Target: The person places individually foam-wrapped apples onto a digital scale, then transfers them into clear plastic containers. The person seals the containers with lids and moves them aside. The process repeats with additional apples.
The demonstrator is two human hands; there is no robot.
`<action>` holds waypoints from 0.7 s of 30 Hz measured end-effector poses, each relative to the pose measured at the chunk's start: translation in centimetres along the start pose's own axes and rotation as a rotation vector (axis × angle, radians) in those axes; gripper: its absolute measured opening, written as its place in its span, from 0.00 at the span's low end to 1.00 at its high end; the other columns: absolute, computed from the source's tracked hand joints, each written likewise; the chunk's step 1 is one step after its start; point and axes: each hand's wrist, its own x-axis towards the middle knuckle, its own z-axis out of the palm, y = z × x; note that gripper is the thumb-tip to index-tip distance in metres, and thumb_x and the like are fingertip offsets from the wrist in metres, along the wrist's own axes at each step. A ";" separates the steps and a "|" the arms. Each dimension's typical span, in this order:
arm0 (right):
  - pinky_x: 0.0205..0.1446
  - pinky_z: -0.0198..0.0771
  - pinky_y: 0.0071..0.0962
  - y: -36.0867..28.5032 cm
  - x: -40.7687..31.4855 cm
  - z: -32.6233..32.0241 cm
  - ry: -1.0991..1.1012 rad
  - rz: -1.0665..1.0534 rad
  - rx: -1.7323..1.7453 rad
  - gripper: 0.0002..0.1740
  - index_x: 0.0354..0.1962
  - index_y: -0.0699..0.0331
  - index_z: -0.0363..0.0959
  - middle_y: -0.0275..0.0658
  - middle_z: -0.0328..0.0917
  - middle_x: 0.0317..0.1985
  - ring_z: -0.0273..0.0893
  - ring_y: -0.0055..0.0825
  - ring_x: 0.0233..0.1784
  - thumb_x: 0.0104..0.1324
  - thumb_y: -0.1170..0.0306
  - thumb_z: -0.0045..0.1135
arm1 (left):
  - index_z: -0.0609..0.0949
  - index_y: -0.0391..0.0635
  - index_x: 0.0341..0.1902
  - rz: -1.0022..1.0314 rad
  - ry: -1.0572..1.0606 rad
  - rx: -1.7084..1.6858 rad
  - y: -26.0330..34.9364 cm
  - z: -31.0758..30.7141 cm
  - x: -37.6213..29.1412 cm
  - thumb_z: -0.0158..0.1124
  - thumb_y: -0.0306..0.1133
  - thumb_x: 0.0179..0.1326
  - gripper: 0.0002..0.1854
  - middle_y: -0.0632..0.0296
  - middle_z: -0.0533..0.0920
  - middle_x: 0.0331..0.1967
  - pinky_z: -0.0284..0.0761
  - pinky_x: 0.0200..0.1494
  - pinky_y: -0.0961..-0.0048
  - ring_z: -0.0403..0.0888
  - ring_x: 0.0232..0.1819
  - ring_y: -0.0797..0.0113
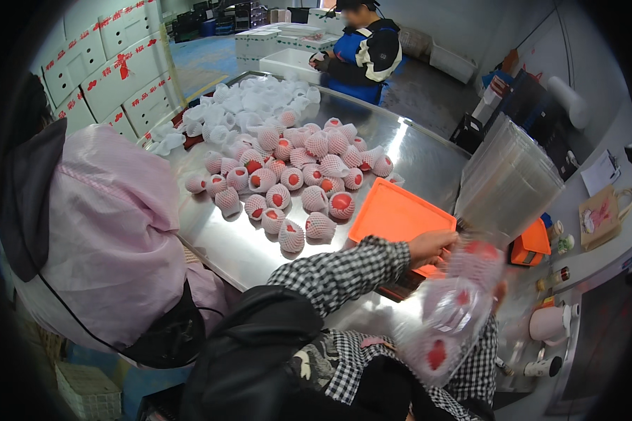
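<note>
A clear plastic box [455, 316] holds red round produce in white foam-net sleeves, one behind another; it is tilted and blurred. My left hand [433, 246] grips its far end, above the near right corner of an orange tray [400, 210]. My right hand [500, 294] is at the box's right side, mostly hidden behind it. A dark base [400, 288] shows under the tray's near edge. Left of the tray, many pieces of foam-netted red produce [290, 179] lie spread on a stainless steel table [231, 252].
Empty foam nets [253, 102] are heaped at the table's far end. A tall stack of clear plastic boxes [511, 179] stands right of the tray. At left sits a person in pink [110, 221]; another in a blue apron [361, 52] stands beyond the table. Printed white cartons [124, 66] are stacked behind.
</note>
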 end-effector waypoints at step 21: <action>0.77 0.63 0.46 0.6 -2.8 21.2 -0.864 0.134 0.000 0.50 0.72 0.64 0.60 0.44 0.68 0.71 0.68 0.40 0.71 0.65 0.38 0.62 | 0.78 0.43 0.45 -0.112 -0.121 0.281 8.6 -9.5 -1.9 0.62 0.35 0.72 0.08 0.65 0.79 0.28 0.75 0.25 0.74 0.78 0.24 0.73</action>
